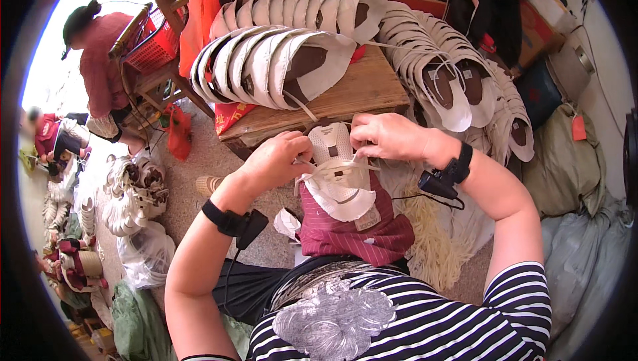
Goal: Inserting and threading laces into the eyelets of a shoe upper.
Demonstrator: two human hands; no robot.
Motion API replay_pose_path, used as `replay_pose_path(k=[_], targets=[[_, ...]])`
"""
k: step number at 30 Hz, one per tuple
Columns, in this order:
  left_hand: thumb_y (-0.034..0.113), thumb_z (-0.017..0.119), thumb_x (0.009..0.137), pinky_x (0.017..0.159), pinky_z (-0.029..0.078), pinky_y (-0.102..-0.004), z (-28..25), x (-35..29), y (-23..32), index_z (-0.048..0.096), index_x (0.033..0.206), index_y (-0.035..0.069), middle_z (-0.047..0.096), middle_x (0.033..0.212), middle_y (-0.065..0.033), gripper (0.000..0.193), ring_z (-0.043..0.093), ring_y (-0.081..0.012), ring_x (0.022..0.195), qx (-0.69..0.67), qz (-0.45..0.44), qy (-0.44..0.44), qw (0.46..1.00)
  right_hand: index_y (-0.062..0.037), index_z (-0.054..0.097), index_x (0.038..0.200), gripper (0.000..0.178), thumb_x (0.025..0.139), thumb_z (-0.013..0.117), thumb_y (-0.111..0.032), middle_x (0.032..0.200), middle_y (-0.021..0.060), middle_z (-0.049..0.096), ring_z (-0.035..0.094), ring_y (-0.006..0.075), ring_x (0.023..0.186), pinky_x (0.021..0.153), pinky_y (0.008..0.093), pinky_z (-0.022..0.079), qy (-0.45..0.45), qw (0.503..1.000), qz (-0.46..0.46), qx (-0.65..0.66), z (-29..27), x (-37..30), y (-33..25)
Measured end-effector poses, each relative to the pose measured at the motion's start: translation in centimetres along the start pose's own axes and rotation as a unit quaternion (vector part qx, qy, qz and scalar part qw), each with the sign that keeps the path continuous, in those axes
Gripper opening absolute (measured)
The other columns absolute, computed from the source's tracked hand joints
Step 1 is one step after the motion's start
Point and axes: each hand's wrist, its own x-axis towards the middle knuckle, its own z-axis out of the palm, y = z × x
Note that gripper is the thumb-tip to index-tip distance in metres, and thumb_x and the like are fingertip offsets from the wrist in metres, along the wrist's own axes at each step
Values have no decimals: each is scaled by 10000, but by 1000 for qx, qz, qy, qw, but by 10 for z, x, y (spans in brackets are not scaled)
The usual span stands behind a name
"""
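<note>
A white shoe upper (340, 203) with a perforated tongue lies across my lap, on a maroon striped cloth (392, 231). Its toe points toward me. A pale shoelace (332, 167) runs across the upper between my hands. At the upper's left side, my left hand (282, 156) is closed, its fingers pinching one part of the lace. My right hand (380, 136) pinches the lace on the other side, beside the tongue. The fingertips partly hide how the lace passes through the eyelets.
A wooden bench (362, 89) ahead bears nested rows of white uppers (312, 62). More rows (445, 105) hang at its right. Cream laces (435, 248) drape beside my lap. Uppers are heaped (136, 191) on the left floor; one person (109, 62) sits beyond, another farther left.
</note>
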Motion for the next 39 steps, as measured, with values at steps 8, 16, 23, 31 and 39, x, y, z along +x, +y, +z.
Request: replay_pose_path(k=[8, 16, 23, 31, 39], targets=[[198, 687, 786, 781, 457, -394, 45, 0, -9, 693, 705, 34, 556, 822, -122, 183, 541, -299, 880, -19, -98, 132, 986, 9, 704, 867, 272, 848, 678, -261, 844, 113, 614, 584, 181, 810, 733, 338, 472, 110, 958, 129, 230, 47, 3, 9], [217, 639, 926, 827, 410, -273, 2, 5, 78, 695, 796, 10, 531, 904, -13, 251, 481, -151, 967, -372, -83, 241, 892, -83, 656, 980, 155, 979, 584, -221, 766, -59, 636, 467, -16, 580, 515, 160, 356, 57, 785, 114, 607, -15, 17, -57], [214, 513, 1020, 702, 417, -202, 14, -23, 24, 609, 963, 40, 573, 820, 19, 207, 522, -49, 752, -564, -148, 265, 768, -25, 561, 920, 112, 815, 591, -50, 891, 159, 580, 605, 353, 853, 735, 427, 510, 142, 987, 39, -65, 24, 26, -31], [132, 558, 983, 754, 452, -217, 43, -45, 22, 589, 1154, 15, 650, 878, -25, 210, 556, -72, 777, -576, -177, 294, 742, -31, 561, 798, 70, 751, 597, -69, 863, 154, 540, 601, 350, 770, 702, 412, 529, 194, 954, 25, -227, 39, 21, -43], [134, 583, 966, 728, 431, -216, 60, -57, 15, 607, 1117, 20, 671, 884, -41, 191, 551, -73, 754, -598, -201, 312, 711, -32, 546, 935, 117, 836, 584, -82, 894, 168, 608, 627, 353, 848, 727, 438, 515, 178, 975, 134, -13, 53, 31, -49]])
